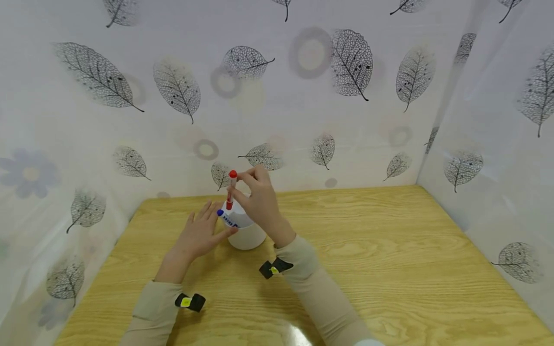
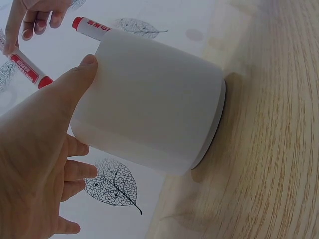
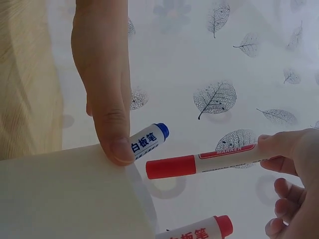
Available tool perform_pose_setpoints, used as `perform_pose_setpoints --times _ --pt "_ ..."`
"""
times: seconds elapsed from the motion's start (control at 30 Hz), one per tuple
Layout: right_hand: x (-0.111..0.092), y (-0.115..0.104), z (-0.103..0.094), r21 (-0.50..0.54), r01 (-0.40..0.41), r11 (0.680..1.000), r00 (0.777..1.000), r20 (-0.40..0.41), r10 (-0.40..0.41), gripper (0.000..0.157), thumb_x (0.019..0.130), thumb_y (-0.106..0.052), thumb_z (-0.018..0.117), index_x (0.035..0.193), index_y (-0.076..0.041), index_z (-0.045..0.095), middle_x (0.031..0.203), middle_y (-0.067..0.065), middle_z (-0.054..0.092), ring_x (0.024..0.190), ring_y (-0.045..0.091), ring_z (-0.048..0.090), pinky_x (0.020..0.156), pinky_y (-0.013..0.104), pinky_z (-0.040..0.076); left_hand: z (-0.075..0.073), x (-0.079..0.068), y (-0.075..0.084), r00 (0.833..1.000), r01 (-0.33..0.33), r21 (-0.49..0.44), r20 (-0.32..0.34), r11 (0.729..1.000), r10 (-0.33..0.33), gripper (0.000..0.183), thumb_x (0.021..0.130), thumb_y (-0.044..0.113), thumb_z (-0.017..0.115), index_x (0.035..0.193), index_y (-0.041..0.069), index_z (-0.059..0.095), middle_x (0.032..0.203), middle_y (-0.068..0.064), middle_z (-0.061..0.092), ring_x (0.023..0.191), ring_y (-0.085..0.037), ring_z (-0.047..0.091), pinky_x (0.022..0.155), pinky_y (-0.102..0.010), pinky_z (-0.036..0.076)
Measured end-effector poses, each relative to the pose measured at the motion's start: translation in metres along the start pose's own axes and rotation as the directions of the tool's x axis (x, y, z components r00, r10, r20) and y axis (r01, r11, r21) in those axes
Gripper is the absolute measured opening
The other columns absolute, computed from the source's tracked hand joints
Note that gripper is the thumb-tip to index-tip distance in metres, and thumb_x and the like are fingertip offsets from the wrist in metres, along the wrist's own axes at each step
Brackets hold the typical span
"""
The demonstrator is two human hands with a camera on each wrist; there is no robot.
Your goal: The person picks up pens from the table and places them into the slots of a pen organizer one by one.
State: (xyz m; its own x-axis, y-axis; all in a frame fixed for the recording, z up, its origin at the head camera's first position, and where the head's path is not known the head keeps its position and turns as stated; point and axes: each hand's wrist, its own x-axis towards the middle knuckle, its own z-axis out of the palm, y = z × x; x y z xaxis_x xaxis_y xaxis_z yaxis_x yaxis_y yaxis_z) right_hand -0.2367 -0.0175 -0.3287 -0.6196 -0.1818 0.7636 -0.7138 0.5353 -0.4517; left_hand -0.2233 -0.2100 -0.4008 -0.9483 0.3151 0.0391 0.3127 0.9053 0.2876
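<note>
A white cup (image 1: 246, 236) stands on the table, its mouth facing up. My left hand (image 1: 199, 236) lies against its left side, fingers spread and fairly straight, thumb resting at the rim. Above the mouth, my right hand (image 1: 261, 199) pinches a red marker (image 3: 219, 158) near one end, with the red cap tilted down toward the cup. A blue marker (image 1: 227, 218) leans in the cup, its blue end jutting past the rim beside my left thumb. Another red marker (image 3: 199, 229) also sticks out of the cup; its lower part is hidden inside.
The wood-grain table (image 1: 389, 269) reaches back to a pale leaf-printed curtain (image 1: 277, 110), which also hangs at both sides. Each sleeve carries a small black strap with a yellow patch at the wrist.
</note>
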Motion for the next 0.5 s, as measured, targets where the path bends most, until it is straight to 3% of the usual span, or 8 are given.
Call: perform_pose_setpoints --times 0.23,0.5 --pt "0.001 0.004 0.009 -0.085 0.029 0.996 0.999 0.016 -0.028 0.02 0.085 -0.021 0.076 0.096 -0.006 0.072 0.09 0.008 0.053 0.085 0.021 0.046 0.073 0.033 0.042 0.003 0.006 -0.006 1.0 -0.011 -0.004 -0.001 1.0 0.011 0.095 0.09 0.072 0.042 0.156 0.008 0.018 0.162 -0.016 0.022 0.152 -0.036 0.011 0.115 -0.071 0.01" --pt "0.001 0.007 0.013 -0.183 0.025 0.983 0.996 0.085 -0.01 0.019 0.085 -0.021 0.075 0.096 -0.006 0.072 0.092 0.008 0.055 0.086 0.021 0.048 0.073 0.032 0.043 0.002 0.012 -0.011 1.0 -0.021 0.004 0.002 1.0 0.021 0.095 0.09 0.072 0.042 0.156 0.006 0.019 0.162 -0.017 0.022 0.152 -0.038 0.012 0.116 -0.07 0.01"
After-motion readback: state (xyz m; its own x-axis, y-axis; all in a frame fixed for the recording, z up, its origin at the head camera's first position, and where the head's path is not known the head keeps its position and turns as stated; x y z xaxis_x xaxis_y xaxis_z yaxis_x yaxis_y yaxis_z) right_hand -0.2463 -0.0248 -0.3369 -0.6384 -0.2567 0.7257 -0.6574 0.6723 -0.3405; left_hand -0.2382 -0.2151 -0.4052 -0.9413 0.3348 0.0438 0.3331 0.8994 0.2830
